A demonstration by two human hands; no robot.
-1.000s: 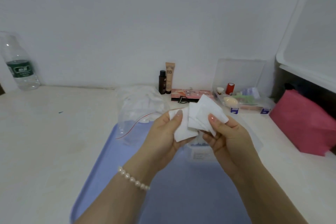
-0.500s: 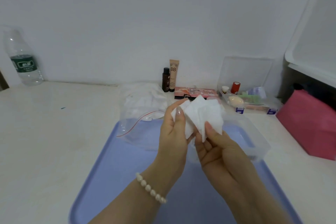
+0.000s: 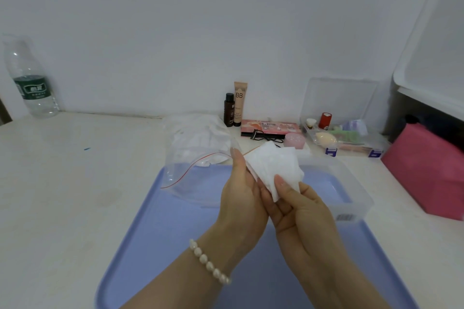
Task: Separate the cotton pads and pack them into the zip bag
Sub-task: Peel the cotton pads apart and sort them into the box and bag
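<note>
A small stack of white square cotton pads (image 3: 272,167) is held up over the blue tray (image 3: 155,228). My right hand (image 3: 298,211) pinches the stack's lower corner with its thumb on top. My left hand (image 3: 242,198) is against the stack's left edge, fingers upright and close together; its grip is hidden behind the hand. The clear zip bag (image 3: 200,158) with a red seal line lies at the tray's far left corner, mouth facing me, with white pads inside it.
A clear plastic box (image 3: 351,198) sits on the tray's right side. Behind stand a dark bottle (image 3: 229,110), a BB tube (image 3: 239,104), a pink palette (image 3: 270,128), a clear organiser (image 3: 346,140). A pink pouch (image 3: 426,170) lies right, a water bottle (image 3: 30,80) far left.
The pads were fanned apart between both hands a second ago; now they are gathered into one stack. Both hands have turned inward and closer together.
</note>
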